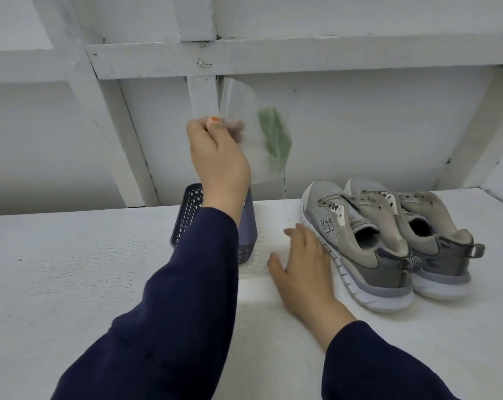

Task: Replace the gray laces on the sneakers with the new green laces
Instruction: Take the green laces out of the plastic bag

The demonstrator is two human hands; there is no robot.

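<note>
My left hand (218,157) is raised above a dark blue basket (191,215) and pinches a clear plastic bag (244,134) that holds the green laces (275,137); the bag is blurred by motion. Two gray sneakers (368,241) stand side by side on the white table (71,269) at the right, toes pointing away, with no laces in their eyelets. My right hand (305,267) lies flat on the table with straight fingers, its edge against the sole of the nearer sneaker.
The perforated dark blue basket stands at the table's middle, partly hidden by my left forearm. A white wall with wooden beams (244,59) rises behind the table. The table's left half is bare white surface.
</note>
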